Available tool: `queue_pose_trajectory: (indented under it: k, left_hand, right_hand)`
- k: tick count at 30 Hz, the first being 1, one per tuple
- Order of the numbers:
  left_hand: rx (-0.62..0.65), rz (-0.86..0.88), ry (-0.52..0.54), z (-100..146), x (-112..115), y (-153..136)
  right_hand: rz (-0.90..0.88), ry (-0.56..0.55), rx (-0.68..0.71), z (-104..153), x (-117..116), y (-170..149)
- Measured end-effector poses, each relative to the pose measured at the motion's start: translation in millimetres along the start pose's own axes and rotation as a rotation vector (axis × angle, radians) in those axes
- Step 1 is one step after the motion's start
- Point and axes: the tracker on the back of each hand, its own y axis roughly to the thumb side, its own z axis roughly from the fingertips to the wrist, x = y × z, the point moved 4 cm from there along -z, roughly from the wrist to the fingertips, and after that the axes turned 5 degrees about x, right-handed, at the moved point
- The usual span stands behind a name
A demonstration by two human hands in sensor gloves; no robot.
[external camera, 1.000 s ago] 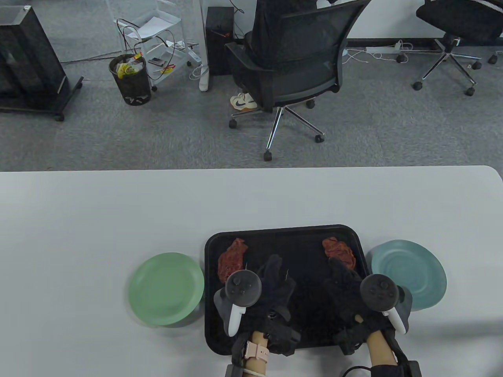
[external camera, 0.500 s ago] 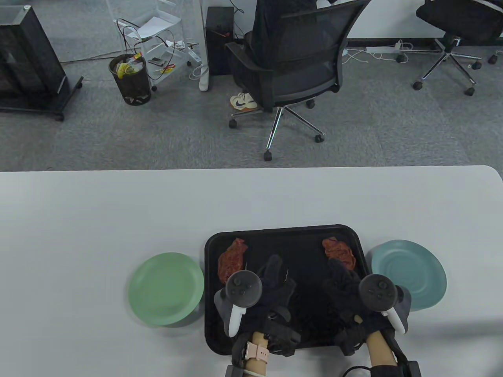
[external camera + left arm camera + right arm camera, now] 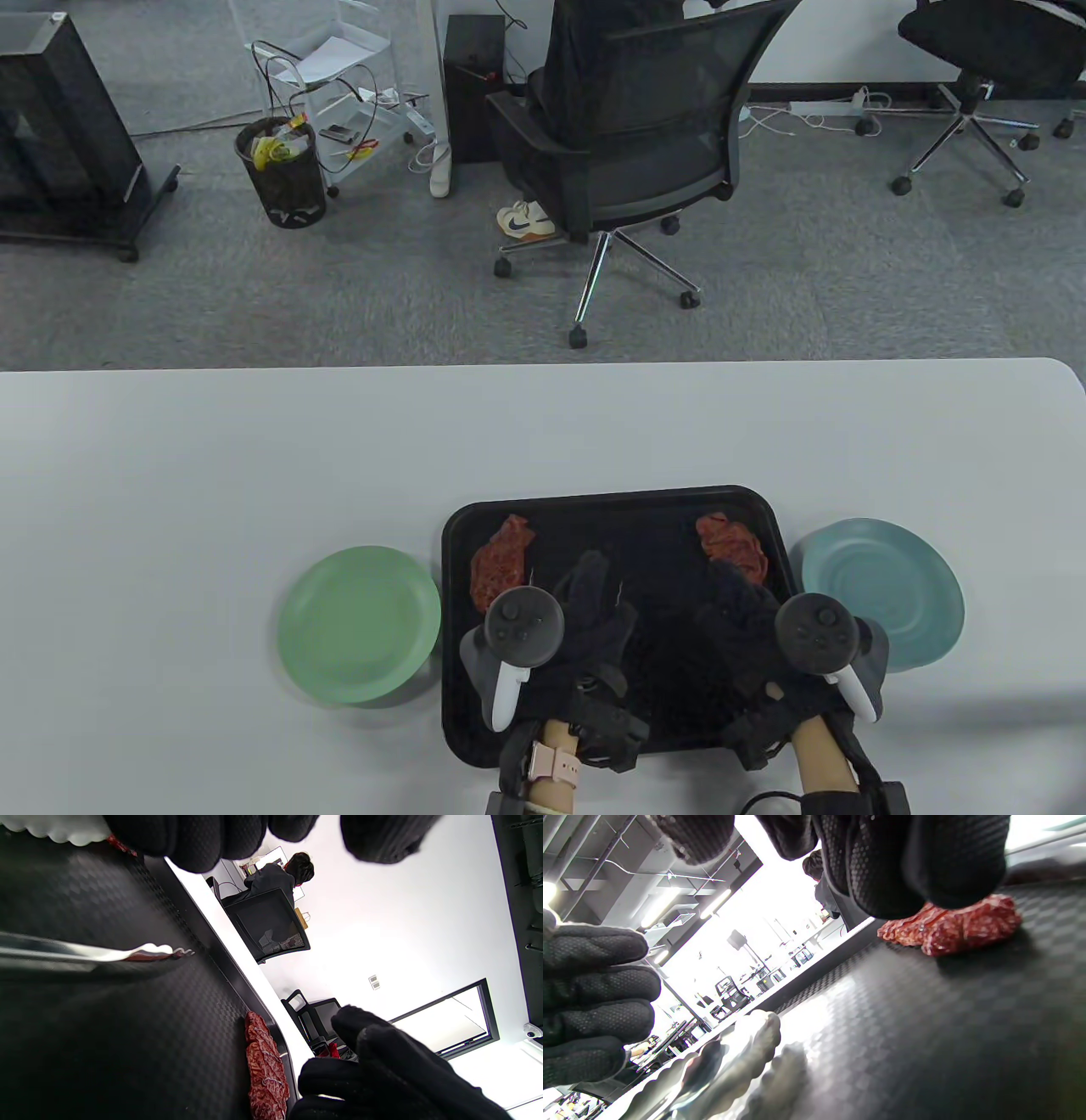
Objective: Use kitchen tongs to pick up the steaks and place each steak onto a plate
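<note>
White table (image 3: 212,475), bearing black tray (image 3: 611,505) between green plate (image 3: 356,624) and blue plate (image 3: 882,590). Above tray, left hand (image 3: 585,628) and right hand (image 3: 747,628); grasp impossible to tell. Two steaks (image 3: 501,562) (image 3: 734,545) in far corners. Tongs tip (image 3: 157,951) lying near.

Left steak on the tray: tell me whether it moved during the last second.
No. The left steak sits in the same spot against the black tray's far-left corner in all three table views.
</note>
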Motion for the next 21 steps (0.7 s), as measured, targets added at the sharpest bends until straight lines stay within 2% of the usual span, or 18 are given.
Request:
queue_pose_trajectory:
  k: [10,14,18,21]
  left_hand:
    - [0.007,0.006,0.006,1,-2,2]
    - [0.033,-0.02,0.034,6,-9,17]
    - [0.067,-0.138,0.082,18,-25,41]
    - [0.057,-0.314,0.081,33,-33,47]
  right_hand:
    - [0.005,0.004,-0.005,0,0,-2]
    - [0.008,0.007,-0.008,0,-1,-3]
    - [0.015,0.017,-0.011,0,-2,-4]
    - [0.018,0.021,-0.009,0,-3,-3]
